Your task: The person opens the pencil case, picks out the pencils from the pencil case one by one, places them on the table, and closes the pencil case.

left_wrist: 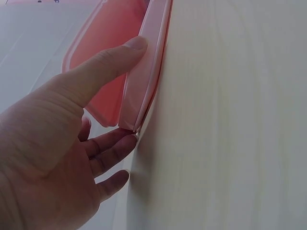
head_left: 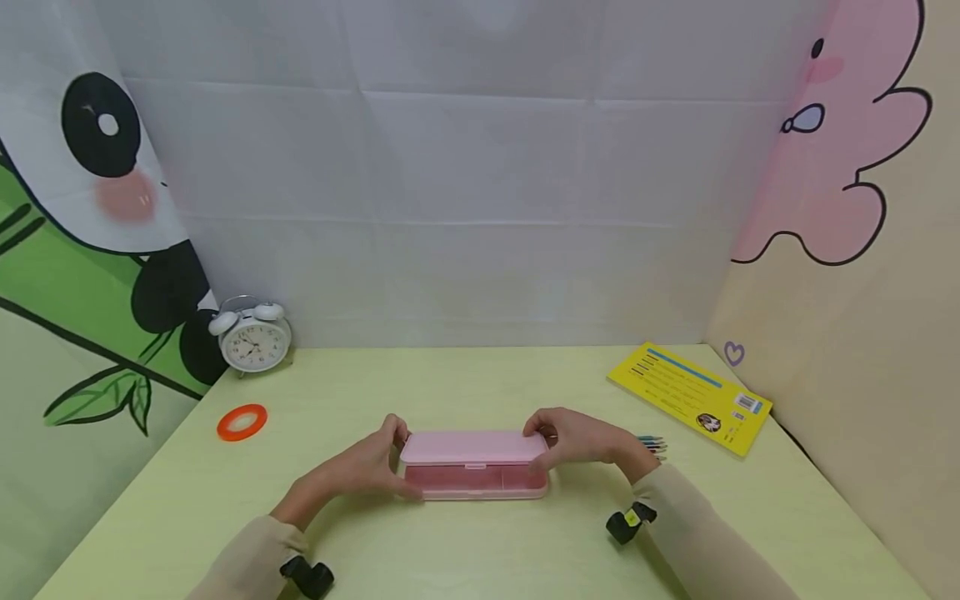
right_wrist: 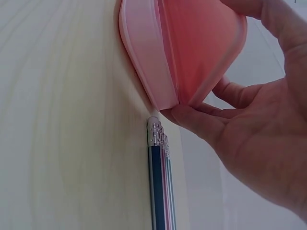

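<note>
A pink pencil case (head_left: 487,495) lies lengthwise before me, its lid (head_left: 465,447) tilted partway up so that the inside shows at the front. My left hand (head_left: 352,468) holds the case's left end; in the left wrist view the thumb (left_wrist: 110,64) lies along the base's front wall and the fingertips touch the end corner. At the right end my right hand (head_left: 583,437) grips the lid, and the right wrist view shows its fingers (right_wrist: 204,122) by the hinge corner. Several striped pencils (right_wrist: 160,187) lie just beyond that end, partly behind my right wrist in the head view.
An orange ring (head_left: 242,422) lies on the left of the pale table (head_left: 480,550). Behind it stands a white alarm clock (head_left: 255,340). A yellow book (head_left: 690,398) rests at the back right. White sheeting (head_left: 480,208) hangs along the far edge, with walls on both sides.
</note>
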`<state>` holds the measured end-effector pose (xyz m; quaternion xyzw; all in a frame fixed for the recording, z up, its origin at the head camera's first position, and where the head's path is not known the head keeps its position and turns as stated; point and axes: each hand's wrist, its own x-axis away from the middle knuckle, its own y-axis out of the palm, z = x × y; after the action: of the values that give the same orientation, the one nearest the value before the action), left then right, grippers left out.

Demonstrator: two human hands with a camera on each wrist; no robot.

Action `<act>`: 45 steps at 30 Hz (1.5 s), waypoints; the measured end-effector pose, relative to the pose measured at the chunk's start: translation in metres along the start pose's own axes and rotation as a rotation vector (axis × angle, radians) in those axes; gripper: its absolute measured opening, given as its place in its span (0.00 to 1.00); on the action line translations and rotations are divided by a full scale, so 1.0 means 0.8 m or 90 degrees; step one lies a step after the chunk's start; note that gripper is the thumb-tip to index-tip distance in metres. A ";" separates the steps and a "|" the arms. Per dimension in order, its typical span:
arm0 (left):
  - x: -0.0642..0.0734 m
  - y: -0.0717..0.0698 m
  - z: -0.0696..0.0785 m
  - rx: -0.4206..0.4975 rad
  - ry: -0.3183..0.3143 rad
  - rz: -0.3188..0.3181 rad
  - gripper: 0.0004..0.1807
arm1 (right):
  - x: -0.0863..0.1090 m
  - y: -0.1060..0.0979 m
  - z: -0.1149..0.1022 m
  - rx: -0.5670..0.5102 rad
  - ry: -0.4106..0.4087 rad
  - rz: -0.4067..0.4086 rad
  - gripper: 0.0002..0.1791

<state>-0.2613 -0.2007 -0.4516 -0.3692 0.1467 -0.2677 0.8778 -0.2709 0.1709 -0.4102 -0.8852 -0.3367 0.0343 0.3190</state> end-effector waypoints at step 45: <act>0.002 -0.002 0.004 0.019 0.018 -0.012 0.32 | 0.001 0.012 0.003 0.082 -0.001 0.009 0.33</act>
<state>-0.2591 -0.2008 -0.4486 -0.3538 0.1514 -0.2833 0.8784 -0.2650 0.1672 -0.4178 -0.8650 -0.3280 0.0586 0.3752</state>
